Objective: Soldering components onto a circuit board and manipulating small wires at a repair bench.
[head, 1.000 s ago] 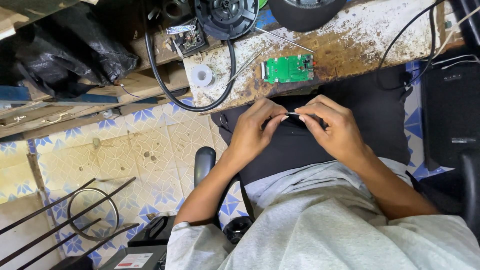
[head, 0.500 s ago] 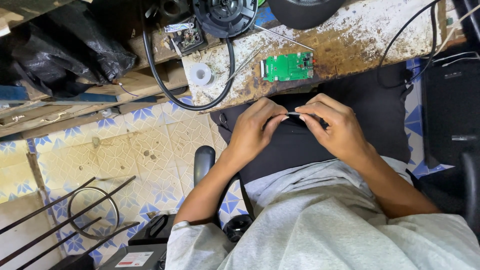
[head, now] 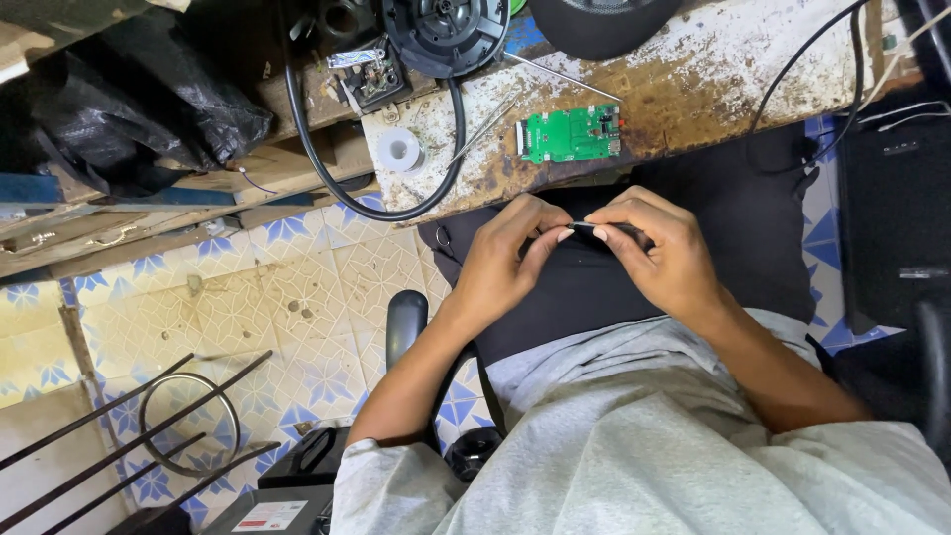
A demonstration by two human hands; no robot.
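My left hand (head: 507, 260) and my right hand (head: 662, 256) meet over my lap, just below the worn bench edge. Between the fingertips of both hands I pinch a thin dark wire (head: 592, 227); my right hand's fingers close around its right part, my left thumb and forefinger grip its left end. A green circuit board (head: 572, 134) lies on the bench (head: 733, 69) right above my hands. A black cloth (head: 738, 233) covers my lap beneath them.
A small white spool (head: 400, 151) sits left of the board inside a loop of thick black cable (head: 327, 163). A round black speaker (head: 445, 30) and a metal part sit at the bench's far side. Black bags (head: 139, 109), patterned floor tiles and metal rods lie at left.
Both hands stay together on the wire with only slight finger movement. Nothing else has moved.
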